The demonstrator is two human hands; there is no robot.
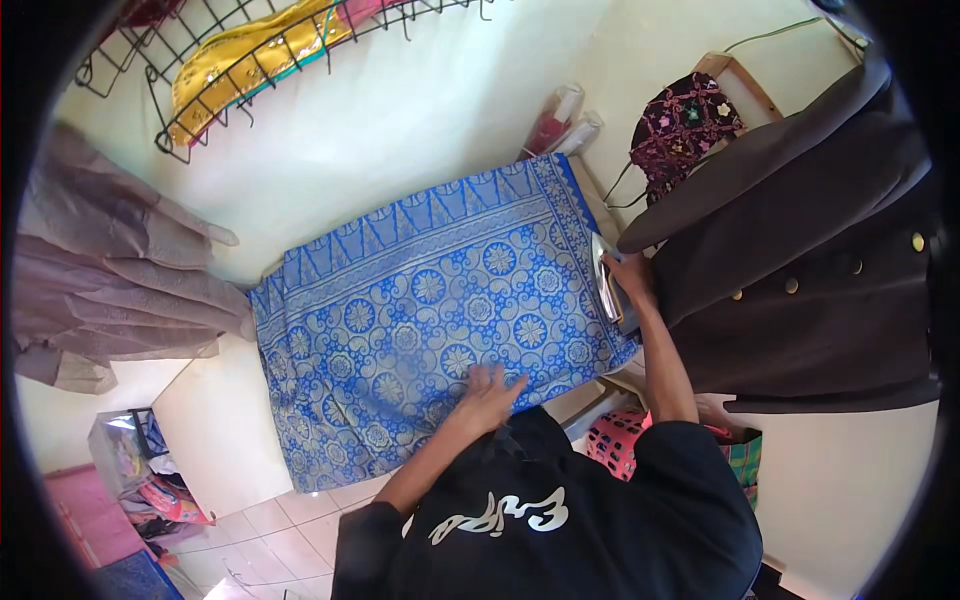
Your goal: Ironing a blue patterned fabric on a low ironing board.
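Note:
A blue brocade cloth with a pale floral pattern [427, 322] lies spread over the surface before me and hangs down at its lower left. My right hand [630, 277] is closed around the handle of a clothes iron [606, 285]. The iron stands at the cloth's right edge, tilted, with its shiny metal side showing. My left hand [487, 397] is over the cloth's near edge, fingers spread, slightly blurred, holding nothing. Whether its palm touches the cloth I cannot tell.
A dark jacket with gold buttons [795, 300] hangs close at the right. Sheer brownish garments [142, 277] hang at the left. Above is a black wire rack [292, 56] with yellow fabric [247, 60]. A pink perforated basket [615, 444] stands below, near my right arm.

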